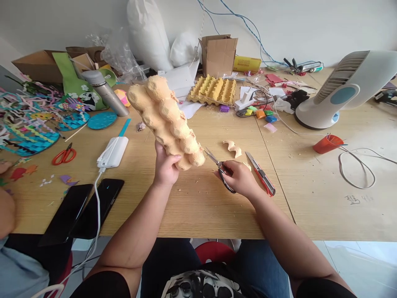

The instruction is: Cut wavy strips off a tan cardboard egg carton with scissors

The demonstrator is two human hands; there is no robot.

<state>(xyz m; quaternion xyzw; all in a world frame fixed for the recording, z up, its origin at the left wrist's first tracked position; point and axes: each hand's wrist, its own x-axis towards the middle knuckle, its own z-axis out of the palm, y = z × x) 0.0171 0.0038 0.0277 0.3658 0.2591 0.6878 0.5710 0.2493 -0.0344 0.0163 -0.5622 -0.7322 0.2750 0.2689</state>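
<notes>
My left hand [166,165] grips the lower end of a peach-coloured egg carton piece [169,120], held up tilted above the table with its bumpy side facing me. In my right hand [240,176] is a pair of black-handled scissors [221,165], fingers wrapped round the handles. The scissor tips point up and left, close to the carton's lower right edge; I cannot tell whether they touch it. A curved peach offcut [232,149] lies beyond my right hand. Beside that hand, a red utility knife [262,176] rests with its blade out.
A yellow egg tray [214,91] and cardboard box [218,56] stand at the back. On the right are a white fan [344,82] and a tipped red cup [328,143]. Phones [97,209], a power bank [113,151] and red scissors [64,155] lie left, near another person's arm [6,209].
</notes>
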